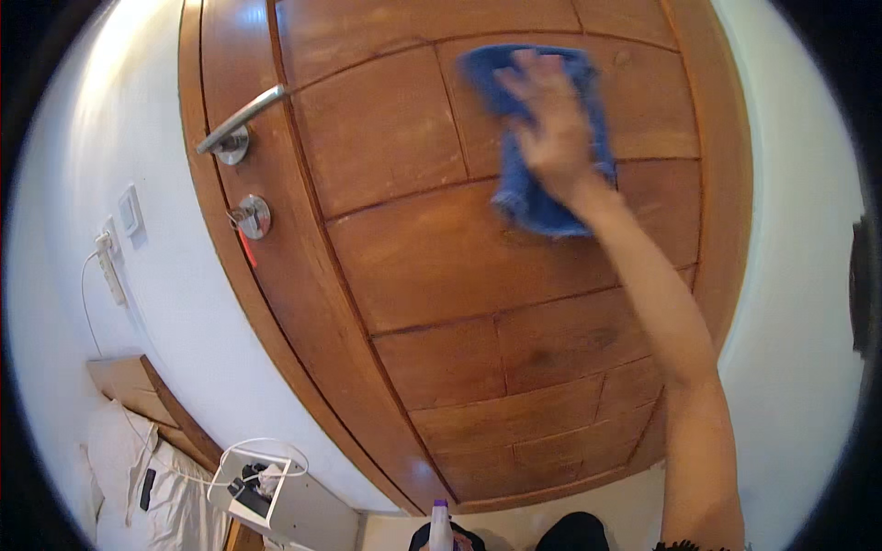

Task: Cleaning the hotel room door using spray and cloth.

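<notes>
My right hand point(554, 138) holds a blue cloth point(542, 207) flat against the upper right part of a brown wooden door point(423, 257). The fingers are stretched over the cloth and slightly blurred. Its edges stick out around the hand. At the lower edge stands a white spray bottle with a purple top point(441, 525). A small part of my left hand point(465, 544) shows beside the bottle, closed around it; most of that hand is out of the picture.
On the door's left side are a metal lever handle point(241, 119) and a lock point(252, 217) with a key and a red tag. A white bedside cabinet point(312, 505) and a bed point(175, 496) stand at the lower left. A plugged-in power strip point(110, 271) hangs on the wall.
</notes>
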Available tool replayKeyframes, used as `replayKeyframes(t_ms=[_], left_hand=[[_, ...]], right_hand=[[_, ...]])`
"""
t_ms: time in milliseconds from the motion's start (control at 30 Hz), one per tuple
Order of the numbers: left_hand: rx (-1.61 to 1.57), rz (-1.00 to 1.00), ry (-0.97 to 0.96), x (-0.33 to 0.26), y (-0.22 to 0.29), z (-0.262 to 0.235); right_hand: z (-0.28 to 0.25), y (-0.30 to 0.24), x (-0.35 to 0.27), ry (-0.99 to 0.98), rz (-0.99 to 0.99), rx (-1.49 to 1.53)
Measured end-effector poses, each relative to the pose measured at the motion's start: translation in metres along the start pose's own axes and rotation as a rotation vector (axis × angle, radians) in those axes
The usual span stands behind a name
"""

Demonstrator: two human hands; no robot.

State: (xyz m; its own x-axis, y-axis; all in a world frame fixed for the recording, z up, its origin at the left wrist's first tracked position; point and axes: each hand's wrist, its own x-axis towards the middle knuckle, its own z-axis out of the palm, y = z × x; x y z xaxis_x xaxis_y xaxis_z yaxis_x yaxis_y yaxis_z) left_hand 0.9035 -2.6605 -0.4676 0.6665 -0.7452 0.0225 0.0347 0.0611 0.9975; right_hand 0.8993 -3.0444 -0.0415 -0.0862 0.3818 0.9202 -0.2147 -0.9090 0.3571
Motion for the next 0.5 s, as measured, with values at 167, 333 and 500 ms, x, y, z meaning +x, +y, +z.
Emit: replayKeyframes(t_ms=[167, 333, 500], left_hand=[[-0.138, 0.217, -0.014, 0.01, -0.016, -0.006], [-0.331, -0.17, -0.1, 0.011, -0.019, -0.02], [0.103, 0.2, -0.023, 0.041, -0.025, 0.005]], right_hand=[[-0.056, 0.074, 0.014, 0.172, 0.528, -0.656], [0.013, 0.017, 0.051, 0.145, 0.145, -0.352], [0.06, -0.047, 0.058, -0.105, -0.105, 0.043]])
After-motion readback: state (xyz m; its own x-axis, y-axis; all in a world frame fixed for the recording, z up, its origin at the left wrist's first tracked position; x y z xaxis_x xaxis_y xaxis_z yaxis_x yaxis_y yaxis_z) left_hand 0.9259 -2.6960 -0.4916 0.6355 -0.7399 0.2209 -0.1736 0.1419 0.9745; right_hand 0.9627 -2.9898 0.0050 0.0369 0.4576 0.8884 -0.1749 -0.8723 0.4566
